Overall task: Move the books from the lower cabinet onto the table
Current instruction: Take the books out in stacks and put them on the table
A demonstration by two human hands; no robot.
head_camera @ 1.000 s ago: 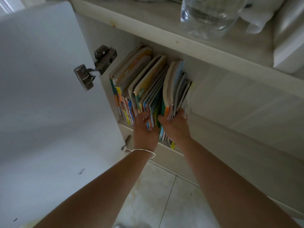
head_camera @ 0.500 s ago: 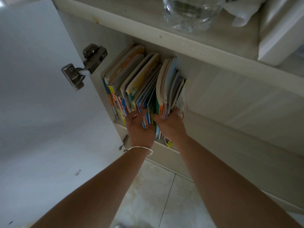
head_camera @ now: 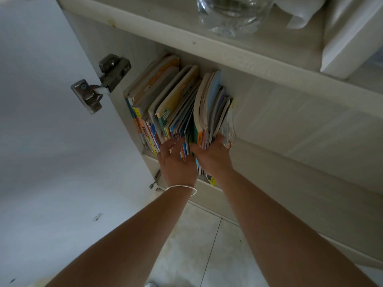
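Observation:
Several thin colourful books (head_camera: 176, 104) stand upright in a row inside the lower cabinet (head_camera: 279, 112), packed against its left wall. My left hand (head_camera: 176, 162), with a silver bangle on the wrist, has its fingers pushed in among the spines in the middle of the row. My right hand (head_camera: 213, 156) grips the rightmost bundle of books (head_camera: 211, 100) from below, thumb on the left side and fingers round the right. The fingertips of both hands are hidden between the books.
The white cabinet door (head_camera: 51, 131) stands open at the left, with a metal hinge (head_camera: 99, 83) near the books. On the shelf above are a clear glass jar (head_camera: 232, 15) and a white box (head_camera: 348, 38). Pale floor tiles (head_camera: 196, 245) lie below.
The view has shifted slightly; both hands stay at the book spines. My left fingers have worked a little deeper between the books, and my right hand keeps its hold on the right bundle.

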